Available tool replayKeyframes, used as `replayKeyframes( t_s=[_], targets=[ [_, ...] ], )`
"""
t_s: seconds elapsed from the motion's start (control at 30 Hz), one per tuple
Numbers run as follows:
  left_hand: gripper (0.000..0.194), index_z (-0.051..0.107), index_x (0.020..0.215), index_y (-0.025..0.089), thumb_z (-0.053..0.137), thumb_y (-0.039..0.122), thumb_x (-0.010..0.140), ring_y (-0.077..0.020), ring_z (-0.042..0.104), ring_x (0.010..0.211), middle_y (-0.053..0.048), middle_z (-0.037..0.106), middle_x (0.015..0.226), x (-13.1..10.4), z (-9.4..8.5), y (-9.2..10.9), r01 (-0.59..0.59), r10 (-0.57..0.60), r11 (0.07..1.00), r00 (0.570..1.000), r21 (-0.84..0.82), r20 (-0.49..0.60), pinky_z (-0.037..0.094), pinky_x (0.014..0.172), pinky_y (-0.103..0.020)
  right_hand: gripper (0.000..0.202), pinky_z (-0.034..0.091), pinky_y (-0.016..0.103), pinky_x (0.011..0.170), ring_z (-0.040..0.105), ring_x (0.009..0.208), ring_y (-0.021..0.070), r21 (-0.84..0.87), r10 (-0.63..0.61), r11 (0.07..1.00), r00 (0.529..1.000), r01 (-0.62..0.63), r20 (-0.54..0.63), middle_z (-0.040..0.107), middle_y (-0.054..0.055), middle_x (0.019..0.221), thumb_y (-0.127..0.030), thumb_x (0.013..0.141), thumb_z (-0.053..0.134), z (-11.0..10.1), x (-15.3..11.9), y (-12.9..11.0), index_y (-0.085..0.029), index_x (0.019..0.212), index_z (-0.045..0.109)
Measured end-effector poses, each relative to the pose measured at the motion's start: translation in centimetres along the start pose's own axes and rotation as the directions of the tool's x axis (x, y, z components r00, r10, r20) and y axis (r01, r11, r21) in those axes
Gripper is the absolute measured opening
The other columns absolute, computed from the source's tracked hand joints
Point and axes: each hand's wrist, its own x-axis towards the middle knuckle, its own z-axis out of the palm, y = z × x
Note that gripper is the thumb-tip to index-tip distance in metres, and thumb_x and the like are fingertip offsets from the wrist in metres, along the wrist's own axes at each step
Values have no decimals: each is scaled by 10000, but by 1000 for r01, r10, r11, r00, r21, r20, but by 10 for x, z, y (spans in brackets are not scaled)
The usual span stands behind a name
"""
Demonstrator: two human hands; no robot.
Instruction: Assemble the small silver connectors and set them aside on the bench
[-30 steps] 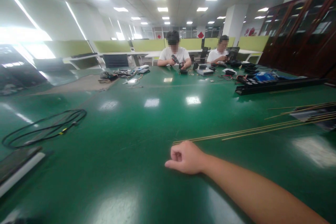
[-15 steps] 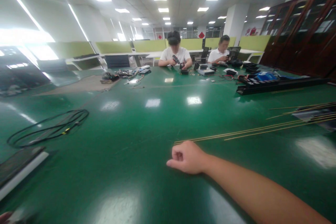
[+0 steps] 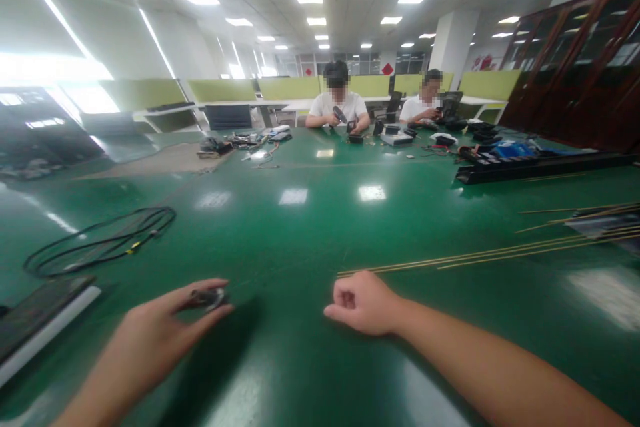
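Note:
Between the thumb and fingers of my left hand point(image 3: 165, 323) is a small dark round object with a shiny ring-like end point(image 3: 210, 297). It is held just above the green table point(image 3: 280, 240), and blur hides its exact kind. My right hand point(image 3: 365, 303) rests on the table with its fingers curled into a loose fist. Nothing shows in the hollow by its thumb. Just behind that hand lie the left ends of several thin yellowish rods point(image 3: 450, 257), which run off to the right.
A coiled black cable point(image 3: 100, 243) lies at left, above a dark flat panel with a white edge point(image 3: 55, 327). A long black channel point(image 3: 530, 168) stretches along the far right. Across the table, two people point(image 3: 337, 107) sit behind electronics and loose parts.
My left hand has come in from the bottom left corner, bringing the small round object over the table. My right hand keeps its curled pose; the view has shifted slightly.

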Motion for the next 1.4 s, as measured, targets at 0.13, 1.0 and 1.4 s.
replayKeyframes(
  t_s=[0.13, 1.0, 1.4],
  targets=[
    [280, 732, 1042, 279, 737, 408, 793, -215, 709, 938, -15, 742, 1077, 44, 59, 62, -337, 349, 928, 935, -157, 58, 582, 865, -325, 327, 290, 210, 543, 464, 548, 87, 10, -26, 1000, 1000, 26, -17, 541, -45, 599, -360, 907, 633, -2, 1, 3, -165, 648, 590],
    [247, 714, 974, 203, 782, 218, 737, -206, 704, 937, -46, 744, 1021, 40, 126, 84, -116, 199, 785, 978, -609, 69, 580, 880, -341, 382, 302, 236, 589, 457, 543, 104, 69, -39, 997, 998, 36, 42, 498, -45, 565, -309, 974, 502, -5, 3, 5, -177, 621, 561],
    [193, 717, 944, 224, 751, 198, 756, -194, 684, 890, -25, 731, 966, 41, 124, 87, -222, 287, 830, 956, -512, 50, 547, 839, -309, 361, 286, 238, 584, 439, 557, 102, 68, -23, 997, 999, 21, 36, 472, -51, 585, -336, 968, 523, -6, 3, 4, -181, 642, 522]
  ],
)
